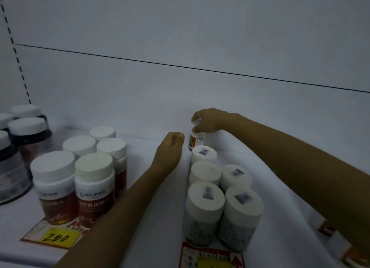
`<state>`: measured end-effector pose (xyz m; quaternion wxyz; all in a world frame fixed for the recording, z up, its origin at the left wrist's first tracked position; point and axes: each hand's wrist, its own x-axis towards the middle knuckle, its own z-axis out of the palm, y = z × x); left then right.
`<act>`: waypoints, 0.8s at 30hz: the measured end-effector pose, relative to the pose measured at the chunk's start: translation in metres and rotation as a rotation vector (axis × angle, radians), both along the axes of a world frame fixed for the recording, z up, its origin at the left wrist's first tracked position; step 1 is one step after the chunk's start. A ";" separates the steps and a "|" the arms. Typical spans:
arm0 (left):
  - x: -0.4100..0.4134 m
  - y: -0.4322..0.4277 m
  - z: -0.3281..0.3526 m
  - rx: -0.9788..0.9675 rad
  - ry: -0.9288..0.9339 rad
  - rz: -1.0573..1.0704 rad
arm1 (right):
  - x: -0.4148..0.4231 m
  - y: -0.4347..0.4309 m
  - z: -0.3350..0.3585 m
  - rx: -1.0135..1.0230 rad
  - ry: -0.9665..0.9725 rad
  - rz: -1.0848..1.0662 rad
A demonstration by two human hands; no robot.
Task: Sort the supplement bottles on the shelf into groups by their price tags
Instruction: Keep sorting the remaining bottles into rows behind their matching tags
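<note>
Head view: the right hand pinches the white cap of a small orange-labelled bottle at the back of the shelf, just behind 5 white bottles above a red price tag. The left hand hangs relaxed and empty beside them. This looks like setting the bottle into its price group. Next, its tag must be matched: this one or the 200 tag.

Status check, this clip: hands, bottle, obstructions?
Right hand grips small bottle behind white-bottle group. Left hand open beside it. No obstruction seen.
</note>
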<state>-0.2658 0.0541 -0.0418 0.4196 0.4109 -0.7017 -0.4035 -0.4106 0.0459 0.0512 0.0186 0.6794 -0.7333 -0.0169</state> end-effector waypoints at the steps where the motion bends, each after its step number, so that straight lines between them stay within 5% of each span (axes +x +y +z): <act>1: -0.001 -0.003 -0.007 -0.008 -0.018 0.005 | -0.001 -0.002 -0.004 0.016 -0.005 -0.003; 14: -0.006 -0.003 -0.027 -0.104 -0.146 -0.076 | 0.008 -0.001 -0.019 0.011 -0.401 -0.088; 24: -0.005 -0.007 -0.027 -0.118 0.006 -0.024 | 0.016 0.019 0.000 0.010 -0.624 -0.010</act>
